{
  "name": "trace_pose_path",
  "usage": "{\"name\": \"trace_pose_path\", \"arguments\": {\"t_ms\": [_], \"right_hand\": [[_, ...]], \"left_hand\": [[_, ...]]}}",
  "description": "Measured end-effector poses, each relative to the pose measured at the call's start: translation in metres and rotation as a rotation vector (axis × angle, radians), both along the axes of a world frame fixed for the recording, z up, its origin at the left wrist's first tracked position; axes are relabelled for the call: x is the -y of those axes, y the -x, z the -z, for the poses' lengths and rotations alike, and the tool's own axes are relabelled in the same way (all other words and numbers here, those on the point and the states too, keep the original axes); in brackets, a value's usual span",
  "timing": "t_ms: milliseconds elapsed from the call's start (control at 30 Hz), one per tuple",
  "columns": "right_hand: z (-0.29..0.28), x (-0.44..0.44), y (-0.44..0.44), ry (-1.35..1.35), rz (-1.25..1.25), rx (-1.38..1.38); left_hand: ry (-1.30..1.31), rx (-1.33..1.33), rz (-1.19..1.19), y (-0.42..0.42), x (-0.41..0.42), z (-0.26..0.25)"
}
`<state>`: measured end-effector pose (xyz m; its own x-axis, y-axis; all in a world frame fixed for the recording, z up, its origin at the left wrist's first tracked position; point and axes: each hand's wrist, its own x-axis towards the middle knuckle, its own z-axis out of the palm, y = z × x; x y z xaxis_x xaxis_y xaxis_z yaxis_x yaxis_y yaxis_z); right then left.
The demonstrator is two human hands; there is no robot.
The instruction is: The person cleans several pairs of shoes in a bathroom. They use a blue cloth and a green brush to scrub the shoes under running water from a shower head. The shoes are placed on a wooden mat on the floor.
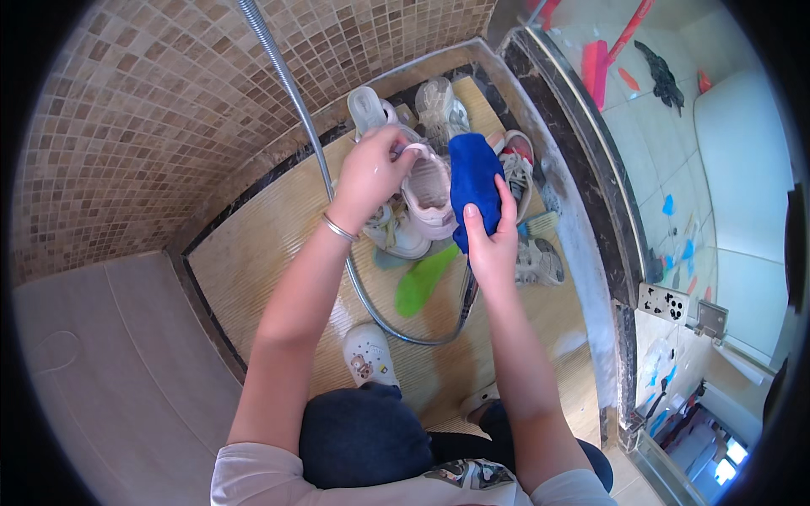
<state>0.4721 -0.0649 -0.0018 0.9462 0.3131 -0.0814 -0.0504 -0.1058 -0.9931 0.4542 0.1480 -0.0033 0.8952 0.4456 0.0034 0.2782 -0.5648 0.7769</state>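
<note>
My right hand (493, 234) grips a wet-looking blue fabric piece (474, 180), perhaps a shoe insole. The dark handle (469, 292) of a hand shower runs up behind that hand; its head is hidden. My left hand (380, 164), with a silver bangle at the wrist, pinches the upper edge of a pale pink shoe (427, 183) whose opening faces up. Left of it and lower lies a white laced shoe (400, 234). A bright green insole (425, 281) rests on the ribbed floor just below the shoes.
Around the pink shoe are a white slipper (366, 109), an upturned sneaker (435, 104), a red-and-white sneaker (519, 164), a scrub brush (538, 222) and a grey shoe (538, 260). A metal shower hose (297, 95) loops past my left arm. A dark stone curb (588, 158) borders the right.
</note>
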Motion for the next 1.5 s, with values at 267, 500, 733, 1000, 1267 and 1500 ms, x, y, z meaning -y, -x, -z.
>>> {"name": "trace_pose_path", "arguments": {"t_ms": [267, 500, 733, 1000, 1267, 1500], "right_hand": [[0.013, 0.002, 0.005, 0.019, 0.009, 0.007], [0.014, -0.008, 0.003, -0.025, 0.014, 0.004], [0.009, -0.013, 0.005, -0.017, 0.010, 0.011], [-0.009, -0.005, -0.007, -0.112, 0.075, 0.097], [-0.028, 0.003, -0.011, -0.035, 0.131, 0.262], [-0.015, 0.011, -0.014, -0.043, 0.168, 0.282]], "left_hand": [[1.313, -0.638, 0.071, 0.005, 0.021, -0.003], [1.972, -0.080, -0.520, -0.008, 0.038, 0.080], [1.983, 0.443, -0.759, -0.047, 0.050, 0.027], [1.710, 0.057, -0.573, -0.021, 0.066, 0.030], [1.140, -0.041, -0.605, -0.016, 0.084, -0.004], [1.606, 0.270, -0.058, 0.002, 0.087, -0.008]]}}
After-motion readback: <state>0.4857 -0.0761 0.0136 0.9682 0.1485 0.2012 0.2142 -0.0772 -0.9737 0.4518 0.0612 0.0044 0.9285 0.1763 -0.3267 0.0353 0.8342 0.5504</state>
